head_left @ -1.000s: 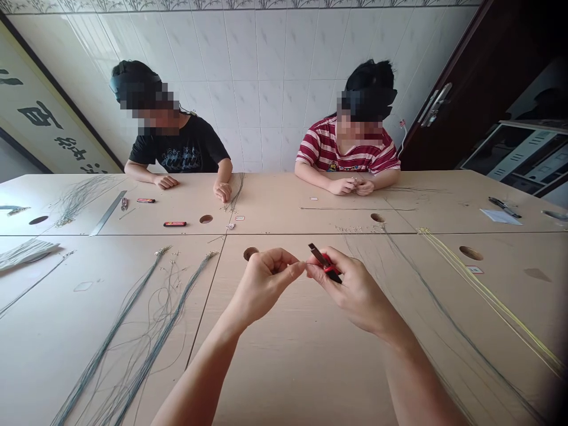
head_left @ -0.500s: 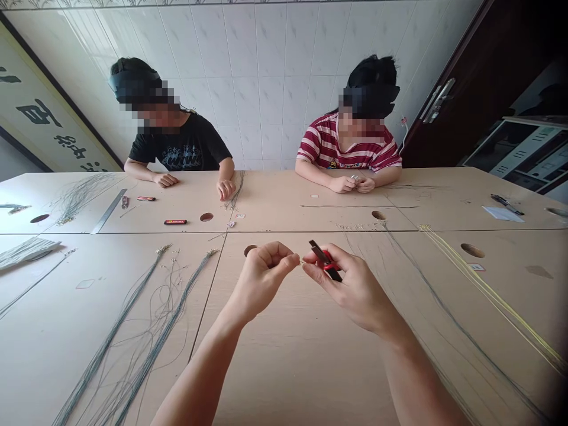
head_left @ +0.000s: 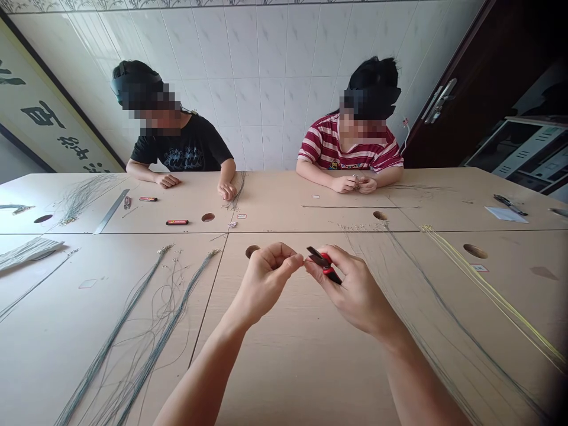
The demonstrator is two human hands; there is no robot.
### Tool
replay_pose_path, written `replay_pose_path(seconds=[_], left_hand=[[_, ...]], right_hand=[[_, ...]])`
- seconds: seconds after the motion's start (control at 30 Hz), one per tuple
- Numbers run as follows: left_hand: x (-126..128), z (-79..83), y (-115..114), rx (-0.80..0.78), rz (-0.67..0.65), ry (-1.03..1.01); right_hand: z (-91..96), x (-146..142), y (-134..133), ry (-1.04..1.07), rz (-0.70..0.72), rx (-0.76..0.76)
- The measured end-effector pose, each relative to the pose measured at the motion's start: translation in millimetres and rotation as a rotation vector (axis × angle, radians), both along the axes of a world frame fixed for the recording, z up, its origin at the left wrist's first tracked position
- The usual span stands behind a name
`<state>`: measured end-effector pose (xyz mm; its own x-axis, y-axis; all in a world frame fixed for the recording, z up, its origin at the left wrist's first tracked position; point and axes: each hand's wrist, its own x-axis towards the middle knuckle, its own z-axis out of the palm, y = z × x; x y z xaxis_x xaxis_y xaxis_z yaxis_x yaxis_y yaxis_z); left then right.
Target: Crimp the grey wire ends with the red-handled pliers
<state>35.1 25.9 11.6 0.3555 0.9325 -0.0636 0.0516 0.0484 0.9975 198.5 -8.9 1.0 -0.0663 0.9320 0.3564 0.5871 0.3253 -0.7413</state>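
My left hand (head_left: 270, 281) is closed in a pinch above the table, thumb against forefinger. Whatever lies between its fingertips is too small to make out. Just to the right, my right hand (head_left: 350, 284) wraps round a small red-and-black hand tool (head_left: 327, 270). The tool's dark, narrow end points up and left, and its kind is not clear. Thumb and fingertip of the right hand almost meet those of the left. Bundles of grey-green wires (head_left: 166, 338) with metal ends lie left of my forearms. More thin grey wires (head_left: 437, 296) run along the right.
Yellow wires (head_left: 483, 290) lie far right. Two people sit opposite; one rests a hand (head_left: 227, 190) by some wires, the other has both hands (head_left: 357, 184) together. A metal ruler (head_left: 110, 212), a red-and-black stick (head_left: 177, 222), a pen (head_left: 510, 205) and round table holes (head_left: 475, 251) are in view.
My fingertips have drawn together, covering the thin light piece that showed between them. The tool has turned slightly in my right hand. The view has shifted a little.
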Motion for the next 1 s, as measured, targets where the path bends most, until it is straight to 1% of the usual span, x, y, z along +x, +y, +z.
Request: replay_pose_path(seconds=[0.2, 0.37, 0.53, 0.67, 0.73, 0.87, 0.93, 1.0], left_hand=[[-2.1, 0.7, -1.0, 0.009, 0.007, 0.067], [-3.1, -0.4, -2.4, 0.027, -0.027, 0.098], [-3.0, 1.0, -3.6, 0.074, -0.042, 0.126], [-4.1, 2.2, -2.5, 0.087, -0.048, 0.160], [-6.6, 2.7, -1.1, 0.089, -0.076, 0.185], [-15.5, 4.7, -0.2, 0.077, -0.206, 0.204], [-19.3, 7.4, -2.5, 0.042, -0.343, 0.167], [-20.5, 12.3, -7.5, -0.037, -0.536, 0.083]], right_hand=[[1.4, 1.4, -2.2, 0.034, 0.010, -0.022], [0.3, 0.9, -2.0, 0.056, 0.012, -0.001], [0.0, -1.5, -1.7, 0.010, 0.011, 0.031], [1.1, -1.4, -2.5, 0.014, 0.016, 0.031], [1.8, 0.1, -2.3, 0.027, 0.011, 0.026], [3.3, 5.6, 0.9, 0.050, -0.043, 0.036], [3.4, 9.0, 3.2, 0.070, -0.086, 0.042], [2.7, 12.0, 5.6, 0.105, -0.120, 0.044]])
